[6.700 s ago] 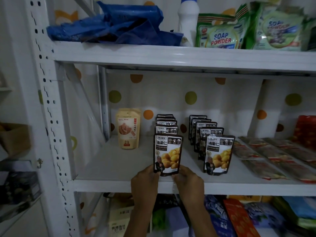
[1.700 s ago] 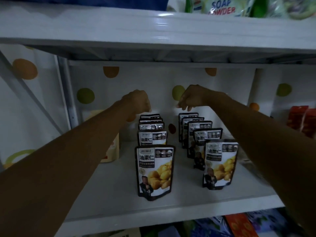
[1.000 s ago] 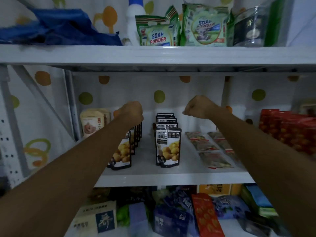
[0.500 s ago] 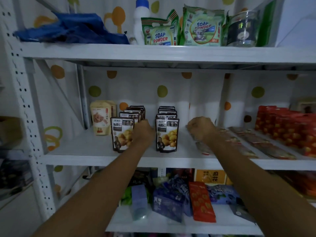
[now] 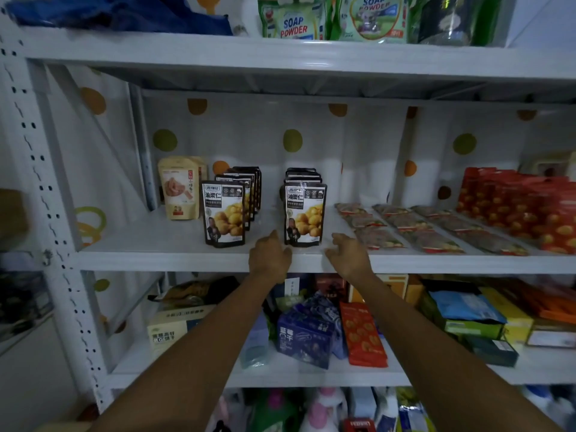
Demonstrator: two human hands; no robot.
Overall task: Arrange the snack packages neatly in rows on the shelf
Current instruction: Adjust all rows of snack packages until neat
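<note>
Two rows of black chestnut snack pouches stand upright on the middle shelf (image 5: 174,255). The left row (image 5: 225,213) and the right row (image 5: 304,214) each run back toward the wall. My left hand (image 5: 270,256) is at the shelf's front edge, just left of the right row's front pouch, fingers loosely curled and holding nothing. My right hand (image 5: 347,253) is just right of that pouch, fingers relaxed and empty. Neither hand grips a pouch.
A beige snack pouch (image 5: 179,191) stands left of the rows. Flat clear packets (image 5: 405,227) and red packs (image 5: 523,210) fill the shelf's right side. Soap powder bags (image 5: 293,21) sit on the shelf above. Boxes and bags (image 5: 311,332) crowd the shelf below.
Both hands have drawn back from the rear of the rows to the shelf's front edge, either side of the right row's front pouch. The view has also pulled back.
</note>
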